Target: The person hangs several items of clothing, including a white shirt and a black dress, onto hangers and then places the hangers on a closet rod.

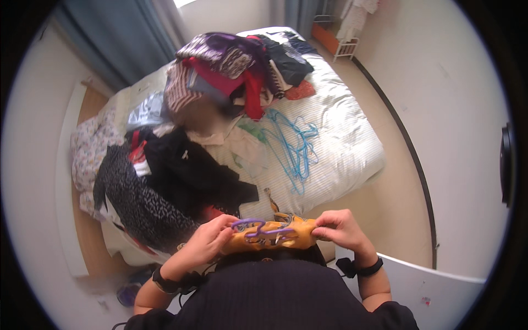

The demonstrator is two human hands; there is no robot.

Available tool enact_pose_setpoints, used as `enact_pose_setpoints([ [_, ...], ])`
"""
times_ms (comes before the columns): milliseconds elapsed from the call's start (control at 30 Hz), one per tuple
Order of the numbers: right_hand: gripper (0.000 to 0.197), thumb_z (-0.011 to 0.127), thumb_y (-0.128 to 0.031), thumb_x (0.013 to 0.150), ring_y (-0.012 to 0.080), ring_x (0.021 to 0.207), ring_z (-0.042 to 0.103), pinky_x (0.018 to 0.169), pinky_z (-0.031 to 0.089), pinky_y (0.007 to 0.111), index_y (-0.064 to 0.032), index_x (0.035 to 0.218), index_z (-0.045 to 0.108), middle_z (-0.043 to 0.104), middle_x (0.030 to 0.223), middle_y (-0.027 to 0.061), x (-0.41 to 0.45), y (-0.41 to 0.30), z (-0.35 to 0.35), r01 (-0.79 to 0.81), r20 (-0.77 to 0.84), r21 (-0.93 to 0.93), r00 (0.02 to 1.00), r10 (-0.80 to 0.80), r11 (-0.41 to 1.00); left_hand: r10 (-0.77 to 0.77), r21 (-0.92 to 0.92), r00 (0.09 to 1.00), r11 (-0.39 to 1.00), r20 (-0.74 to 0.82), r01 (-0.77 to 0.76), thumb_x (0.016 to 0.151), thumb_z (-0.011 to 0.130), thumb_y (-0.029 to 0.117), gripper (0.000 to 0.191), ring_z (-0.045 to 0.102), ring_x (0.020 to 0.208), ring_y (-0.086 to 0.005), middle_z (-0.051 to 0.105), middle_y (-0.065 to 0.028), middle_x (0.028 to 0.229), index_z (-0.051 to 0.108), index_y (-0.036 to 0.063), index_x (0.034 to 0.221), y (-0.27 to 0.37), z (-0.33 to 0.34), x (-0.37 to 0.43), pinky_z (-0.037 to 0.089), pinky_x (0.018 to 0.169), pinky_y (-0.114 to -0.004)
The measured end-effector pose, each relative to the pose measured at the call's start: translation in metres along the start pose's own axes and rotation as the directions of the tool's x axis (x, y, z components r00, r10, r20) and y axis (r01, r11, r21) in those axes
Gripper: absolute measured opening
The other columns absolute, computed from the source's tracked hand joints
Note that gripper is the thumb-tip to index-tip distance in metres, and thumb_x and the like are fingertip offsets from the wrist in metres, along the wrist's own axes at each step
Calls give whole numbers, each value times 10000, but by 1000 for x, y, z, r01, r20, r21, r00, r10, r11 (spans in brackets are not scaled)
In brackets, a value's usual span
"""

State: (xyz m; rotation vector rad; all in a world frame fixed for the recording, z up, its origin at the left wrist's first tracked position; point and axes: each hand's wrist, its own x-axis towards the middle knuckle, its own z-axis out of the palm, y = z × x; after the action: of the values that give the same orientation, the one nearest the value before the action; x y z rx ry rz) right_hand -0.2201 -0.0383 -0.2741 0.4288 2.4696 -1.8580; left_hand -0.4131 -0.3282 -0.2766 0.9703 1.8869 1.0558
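Observation:
Close in front of my body, a yellow patterned garment (303, 235) is stretched between both hands. My left hand (208, 241) pinches its left end, beside the hook of a purple clothes hanger (264, 235). Fingers and thumb of my right hand (340, 231) grip the cloth at the right end. The hanger lies at the garment's upper opening, partly covered by the cloth. A thin patterned strip hangs from the garment toward the bed. Farther out, several blue hangers (295, 148) lie tangled on the striped bedding (342, 165).
Piled clothes (235, 57) cover the far part of the bed. Black clothing (185, 165) and a black-and-grey patterned garment (144, 202) lie at the near left, by a floral pillow (93, 152). A white panel (412, 284) stands at my right, and a wall rises beyond the floor.

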Motion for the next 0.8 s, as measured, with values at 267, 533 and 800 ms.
enact_pose_setpoints([
  [267,225,715,-144,799,53,563,513,512,408,234,-31,981,645,575,633,22,-41,-56,-18,40,-369,-116,926,-80,992,373,256,849,922,-374,-292,697,630,-76,118,557,602,-153,572,-88,674,624,-19,801,31,-13,18,429,553,-256],
  [533,304,719,-285,791,201,692,566,627,451,299,-61,964,607,595,810,49,-136,-124,47,-73,-552,-827,296,-779,558,643,165,680,758,-353,-631,723,605,-65,84,453,597,-106,493,-39,651,600,-39,803,109,-29,14,358,559,-233],
  [800,336,589,27,732,245,604,629,530,482,342,-49,1053,520,633,761,106,-188,-190,78,-319,-668,-728,134,-732,607,816,156,519,564,-254,-811,721,627,-42,83,507,577,-128,551,-72,649,615,-51,803,186,-14,-36,401,556,-243],
])
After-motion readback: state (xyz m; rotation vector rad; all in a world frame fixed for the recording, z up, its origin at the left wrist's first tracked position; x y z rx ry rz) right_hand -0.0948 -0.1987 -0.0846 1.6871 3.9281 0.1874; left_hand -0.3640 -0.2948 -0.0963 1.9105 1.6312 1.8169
